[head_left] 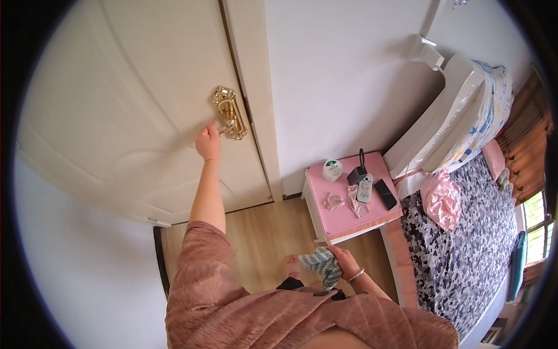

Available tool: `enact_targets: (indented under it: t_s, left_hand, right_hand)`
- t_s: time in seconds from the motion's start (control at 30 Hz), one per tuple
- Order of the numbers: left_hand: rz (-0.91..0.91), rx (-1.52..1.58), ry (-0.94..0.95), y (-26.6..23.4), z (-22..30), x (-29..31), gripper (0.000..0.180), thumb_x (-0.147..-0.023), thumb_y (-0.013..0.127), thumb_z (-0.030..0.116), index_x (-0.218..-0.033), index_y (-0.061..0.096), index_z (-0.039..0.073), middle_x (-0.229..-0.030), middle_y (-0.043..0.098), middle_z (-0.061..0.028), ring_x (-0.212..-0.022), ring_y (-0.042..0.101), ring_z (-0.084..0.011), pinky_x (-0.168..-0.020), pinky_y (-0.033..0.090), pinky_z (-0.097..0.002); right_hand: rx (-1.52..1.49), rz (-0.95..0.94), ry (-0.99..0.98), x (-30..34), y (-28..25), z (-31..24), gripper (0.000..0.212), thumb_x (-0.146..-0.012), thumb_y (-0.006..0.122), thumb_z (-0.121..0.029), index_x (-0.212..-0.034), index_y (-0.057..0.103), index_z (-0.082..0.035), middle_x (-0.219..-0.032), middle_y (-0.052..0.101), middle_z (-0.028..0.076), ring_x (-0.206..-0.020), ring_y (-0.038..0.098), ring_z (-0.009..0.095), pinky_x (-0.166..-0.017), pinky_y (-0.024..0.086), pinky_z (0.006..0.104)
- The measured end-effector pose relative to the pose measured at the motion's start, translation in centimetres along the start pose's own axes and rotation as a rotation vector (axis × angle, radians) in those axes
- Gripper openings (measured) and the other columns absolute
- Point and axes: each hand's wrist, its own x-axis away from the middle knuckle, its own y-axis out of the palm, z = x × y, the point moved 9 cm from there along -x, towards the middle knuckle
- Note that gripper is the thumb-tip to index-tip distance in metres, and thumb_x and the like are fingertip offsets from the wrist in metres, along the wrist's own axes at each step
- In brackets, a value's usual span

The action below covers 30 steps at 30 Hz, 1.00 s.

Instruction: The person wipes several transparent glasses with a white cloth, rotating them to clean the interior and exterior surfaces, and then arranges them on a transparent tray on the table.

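My left hand [208,141] reaches up to the door, its fingers closed around the end of the gold lever handle [231,125]. The handle sits on an ornate gold plate near the edge of the cream door [133,104], which looks closed in its frame. Low in front of my body, my right hand [346,263] grips a fluffy green-and-white striped cloth [323,266] that hangs in a crumpled bunch. A bracelet circles my right wrist. Part of the right-hand fingers is hidden by the cloth.
Right of the door stands a white nightstand with a pink top [328,224], holding a round white tub [332,169], a dark box-shaped holder [357,174] and phones. Beyond it is a bed [453,256] with patterned bedding and a white headboard [430,128]. A foot [293,266] shows on the wooden floor.
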Motion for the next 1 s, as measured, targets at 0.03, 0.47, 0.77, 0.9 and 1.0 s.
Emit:
enact_targets:
  t_s: [0.03,0.47,0.77,0.9,1.0]
  left_hand:
    - [-0.009,0.156,-0.076,0.6,-0.5,0.3,0.046,-0.086,0.039,0.038,-0.060,0.058,0.005,-0.057,0.058,-0.0088,-0.054,0.055,-0.0257,-0.056,0.043,-0.0349]
    - [-0.112,0.175,0.090,-6.5,4.0,4.5,0.036,-0.085,0.048,0.027,-0.059,0.047,0.002,-0.058,0.049,-0.0088,-0.058,0.048,-0.0250,-0.055,0.038,-0.0358]
    - [0.038,0.014,0.241,-15.9,7.1,12.5,0.029,-0.080,0.054,0.014,-0.056,0.041,0.004,-0.060,0.043,-0.0048,-0.063,0.040,-0.0243,-0.055,0.035,-0.0361]
    - [0.119,0.100,0.185,-21.0,7.0,16.8,0.024,-0.079,0.054,0.010,-0.059,0.045,0.002,-0.072,0.048,-0.0062,-0.071,0.042,-0.0230,-0.061,0.036,-0.0321]
    - [0.161,0.197,0.048,-24.8,4.7,20.4,0.021,-0.080,0.053,0.009,-0.061,0.047,0.002,-0.087,0.051,-0.0086,-0.080,0.043,-0.0214,-0.067,0.036,-0.0298]
  right_hand:
    - [0.024,-0.019,0.004,-0.4,0.8,-0.2,0.031,-0.085,0.052,-0.026,-0.093,0.059,0.004,-0.082,0.061,0.005,-0.069,0.058,0.012,-0.061,0.047,0.0242]
    - [0.307,-0.216,0.048,-0.9,5.9,0.4,0.031,-0.083,0.056,-0.028,-0.088,0.060,0.002,-0.078,0.060,0.002,-0.066,0.057,0.009,-0.059,0.045,0.0231]
    - [0.671,-0.601,-0.208,0.8,12.3,-3.3,0.035,-0.073,0.069,-0.021,-0.093,0.054,0.002,-0.080,0.060,0.003,-0.074,0.055,0.007,-0.065,0.046,0.0245]
    - [0.973,-0.628,-0.603,2.2,14.9,-7.3,0.041,-0.070,0.067,-0.011,-0.105,0.048,-0.002,-0.088,0.059,0.008,-0.079,0.057,0.013,-0.069,0.047,0.0273]
    - [0.980,-0.775,-1.027,6.2,19.4,-10.4,0.059,-0.067,0.064,-0.006,-0.120,0.037,-0.008,-0.104,0.053,0.013,-0.089,0.057,0.022,-0.073,0.047,0.0311]
